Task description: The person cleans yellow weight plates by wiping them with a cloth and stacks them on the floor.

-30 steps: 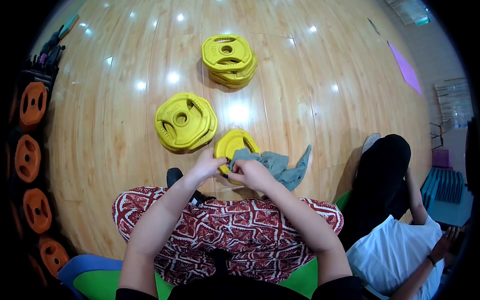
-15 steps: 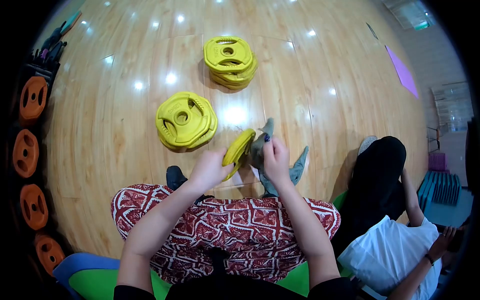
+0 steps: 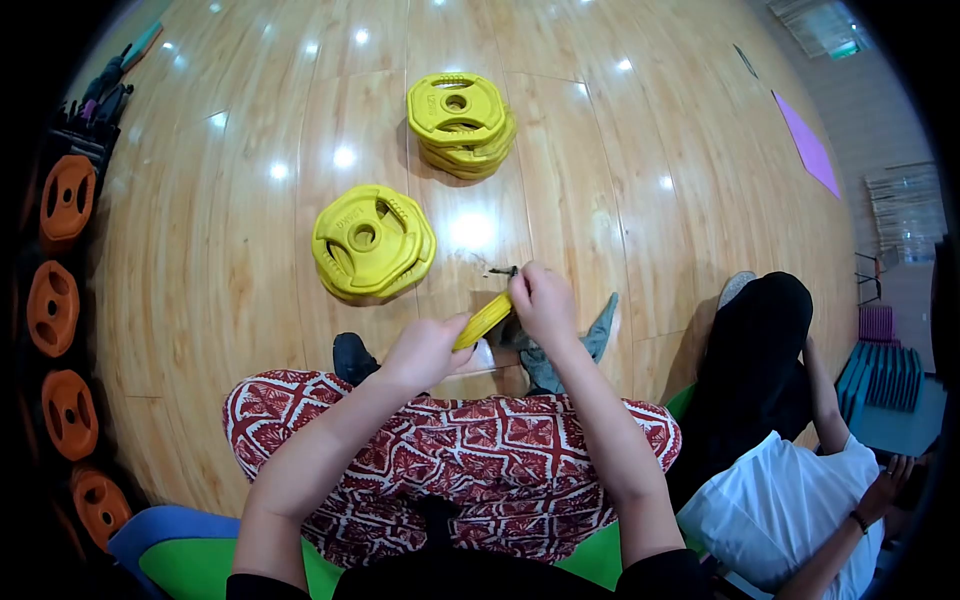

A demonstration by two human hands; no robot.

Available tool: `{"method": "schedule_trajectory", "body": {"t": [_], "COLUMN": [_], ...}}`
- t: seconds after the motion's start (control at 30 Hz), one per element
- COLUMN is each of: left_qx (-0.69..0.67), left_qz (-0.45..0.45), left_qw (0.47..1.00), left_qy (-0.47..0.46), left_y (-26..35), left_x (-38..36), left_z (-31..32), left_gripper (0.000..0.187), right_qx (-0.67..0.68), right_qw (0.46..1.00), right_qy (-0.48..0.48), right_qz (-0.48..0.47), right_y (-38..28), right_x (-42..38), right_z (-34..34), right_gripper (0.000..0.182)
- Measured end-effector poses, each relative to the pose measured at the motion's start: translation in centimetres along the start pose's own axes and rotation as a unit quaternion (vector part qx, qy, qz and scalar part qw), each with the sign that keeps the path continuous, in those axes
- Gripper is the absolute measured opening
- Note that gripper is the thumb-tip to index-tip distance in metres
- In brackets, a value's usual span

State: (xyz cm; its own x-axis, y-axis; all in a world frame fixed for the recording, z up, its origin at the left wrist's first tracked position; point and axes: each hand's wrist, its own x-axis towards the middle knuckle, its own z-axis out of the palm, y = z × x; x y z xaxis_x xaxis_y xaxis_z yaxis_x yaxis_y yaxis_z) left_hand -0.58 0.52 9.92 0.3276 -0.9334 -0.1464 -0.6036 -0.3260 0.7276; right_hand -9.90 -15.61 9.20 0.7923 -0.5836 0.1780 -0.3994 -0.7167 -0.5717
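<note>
A yellow weight plate [image 3: 483,322] is held nearly edge-on above the floor in front of my knees. My left hand [image 3: 428,352] is closed around its lower left edge. My right hand [image 3: 543,304] is closed at the plate's upper right end, gripping a grey-green cloth [image 3: 600,332] that hangs below and behind the wrist. A small dark tip pokes out past the right knuckles; I cannot make out whether it is part of the cloth. Ahead to the left lies a low stack of yellow weight plates [image 3: 372,240], and farther off stands another stack [image 3: 458,112].
Orange weight plates [image 3: 68,310] line a rack at the left edge. A person in a white shirt [image 3: 780,500] sits close on my right. A purple mat [image 3: 805,145] lies on the wooden floor [image 3: 250,250] at far right, near stacked teal items [image 3: 880,380].
The yellow plate has tipped to a flatter, more edge-on angle. My right hand has moved slightly up against its end, and the upper flap of cloth has dropped from sight.
</note>
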Motion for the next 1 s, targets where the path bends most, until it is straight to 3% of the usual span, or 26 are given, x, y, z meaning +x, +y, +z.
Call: {"method": "schedule_trajectory", "body": {"t": [0.1,0.13,0.17,0.3,0.37,0.47,0.57,0.7,0.77,1.0], "left_qx": [0.016,0.024,0.033,0.021,0.019,0.040,0.053,0.041,0.024,0.040], "left_qz": [-0.004,-0.001,0.003,-0.004,0.020,0.026,0.019,0.011,0.018,0.050], "left_qw": [1.000,1.000,0.999,1.000,1.000,0.999,0.998,0.999,1.000,0.998], "left_qy": [-0.009,-0.005,0.000,-0.004,0.009,-0.014,-0.007,-0.011,-0.010,-0.002], "left_y": [-0.6,-0.4,-0.4,-0.1,-0.1,0.2,-0.6,-0.5,-0.5,-0.8], "left_x": [-0.1,-0.2,-0.2,-0.2,0.0,0.2,-0.1,0.0,-0.1,-0.3], "left_z": [0.5,0.4,0.3,0.3,0.3,0.2,0.7,0.4,0.2,0.6], "left_gripper": [0.034,0.034,0.034,0.033,0.032,0.030,0.030,0.029,0.029,0.027], "right_qx": [-0.058,-0.019,-0.018,-0.060,-0.062,-0.094,-0.020,-0.089,-0.087,-0.068], "right_qw": [0.984,0.975,0.976,0.998,0.998,0.995,0.984,0.990,0.996,0.984], "right_qy": [-0.012,0.024,0.024,-0.013,0.000,-0.021,0.034,0.066,0.022,0.016], "right_qz": [-0.171,-0.219,-0.217,-0.022,-0.010,-0.034,-0.174,-0.084,-0.017,-0.161], "right_y": [-3.0,-3.9,-3.6,-1.0,0.2,-1.2,-4.2,-0.9,1.3,-4.2], "right_x": [-0.8,-1.0,-1.1,-0.2,-0.1,-0.6,-1.6,-0.6,-0.2,-1.6], "right_z": [0.0,0.2,0.3,-0.3,-0.4,0.1,0.3,0.5,0.1,0.1], "right_gripper": [0.014,0.015,0.015,0.015,0.015,0.017,0.016,0.013,0.010,0.013]}}
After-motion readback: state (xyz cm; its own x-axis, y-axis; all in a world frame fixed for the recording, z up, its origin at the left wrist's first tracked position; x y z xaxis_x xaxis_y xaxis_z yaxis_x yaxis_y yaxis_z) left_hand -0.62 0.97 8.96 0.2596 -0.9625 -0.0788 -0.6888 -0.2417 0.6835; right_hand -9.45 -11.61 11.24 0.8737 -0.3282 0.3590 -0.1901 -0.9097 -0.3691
